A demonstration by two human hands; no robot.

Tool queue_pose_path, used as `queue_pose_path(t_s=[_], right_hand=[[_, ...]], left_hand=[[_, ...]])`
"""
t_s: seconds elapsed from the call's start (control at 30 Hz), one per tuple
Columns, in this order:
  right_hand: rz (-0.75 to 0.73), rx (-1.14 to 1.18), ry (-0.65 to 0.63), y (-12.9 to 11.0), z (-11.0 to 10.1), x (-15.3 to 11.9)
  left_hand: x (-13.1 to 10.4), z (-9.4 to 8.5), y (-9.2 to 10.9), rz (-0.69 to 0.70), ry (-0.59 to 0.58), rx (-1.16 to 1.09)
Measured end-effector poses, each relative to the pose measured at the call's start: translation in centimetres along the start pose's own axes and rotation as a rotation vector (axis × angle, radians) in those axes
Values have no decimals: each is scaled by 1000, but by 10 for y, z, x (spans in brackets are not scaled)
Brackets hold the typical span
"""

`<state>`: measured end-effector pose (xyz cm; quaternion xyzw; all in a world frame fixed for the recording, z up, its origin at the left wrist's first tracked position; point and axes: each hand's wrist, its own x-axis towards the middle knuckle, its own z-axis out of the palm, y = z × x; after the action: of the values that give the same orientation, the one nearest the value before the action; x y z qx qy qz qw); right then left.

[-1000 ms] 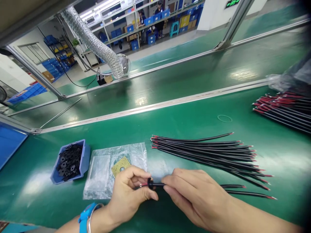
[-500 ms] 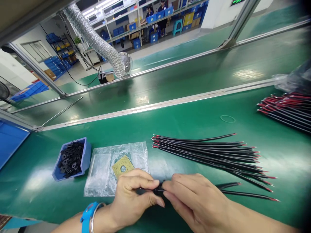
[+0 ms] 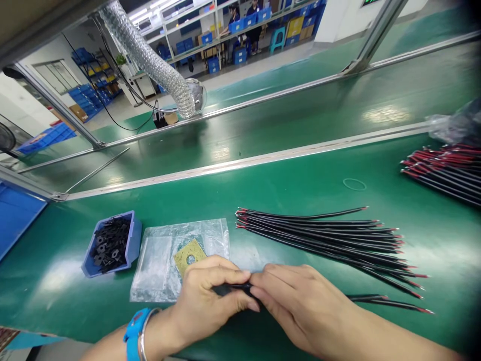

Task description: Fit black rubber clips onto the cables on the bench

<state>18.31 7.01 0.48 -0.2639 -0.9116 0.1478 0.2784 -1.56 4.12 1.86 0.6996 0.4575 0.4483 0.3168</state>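
Cable [image 3: 239,286] in hands [image 3: 206,300] [image 3: 300,301], sign [image 3: 370,2] illegible

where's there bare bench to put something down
Bare bench shows between the rail and plastic bag, and between the blue bin and wristband. Crowded: around the left hand and right hand, fanned cables and far-right cable bundle.

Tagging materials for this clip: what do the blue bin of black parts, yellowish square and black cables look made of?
Blue bin: probably molded plastic, satin; smooth, thin walls.
Yellowish square: perhaps fiberboard, unclear; mottled, dull face.
Black cables: likely plastic or rubber sheaths, semi-gloss with bright streaks; silvery, metal-like tips.
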Motion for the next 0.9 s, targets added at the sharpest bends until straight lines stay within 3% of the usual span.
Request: queue_pose_path(t_s=[0.07, 0.1, 0.17, 0.2, 0.23, 0.27, 0.3, 0.33, 0.4, 0.47, 0.5, 0.7, 0.9], right_hand=[[54, -45, -49, 9, -3, 0], [80, -72, -82, 13, -4, -1], [121, -119, -149, 21, -2, -2], [134, -139, -183, 24, 0, -2], [137, -150, -210, 27, 3, -3], [134, -150, -229, 27, 5, -2], [129, -141, -241, 28, 7, -2], [121, -125, -248, 27, 8, -1], [106, -89, -261, 24, 7, 0], [96, -61, -283, 22, 4, 1], [94, -50, -292, 21, 2, 1], [131, -1, -344, 23, -4, -1], [161, -1, -385, 25, -5, -1]], left_hand=[[9, -23, 1, -19, -34, 87], [13, -39, 1, -36, 3, 144], [18, -79, -4, -74, 218, 260], [19, -101, -8, -109, 380, 344], [19, -123, -12, -155, 544, 452], [18, -143, -16, -252, 637, 572], [17, -160, -19, -371, 666, 698], [15, -175, -22, -498, 617, 828], [14, -195, -25, -667, 371, 976], [14, -201, -26, -699, 189, 1060], [15, -201, -26, -689, 156, 1091], [16, -190, -23, -688, 198, 1092], [6, -196, -27, -544, 115, 1068]])
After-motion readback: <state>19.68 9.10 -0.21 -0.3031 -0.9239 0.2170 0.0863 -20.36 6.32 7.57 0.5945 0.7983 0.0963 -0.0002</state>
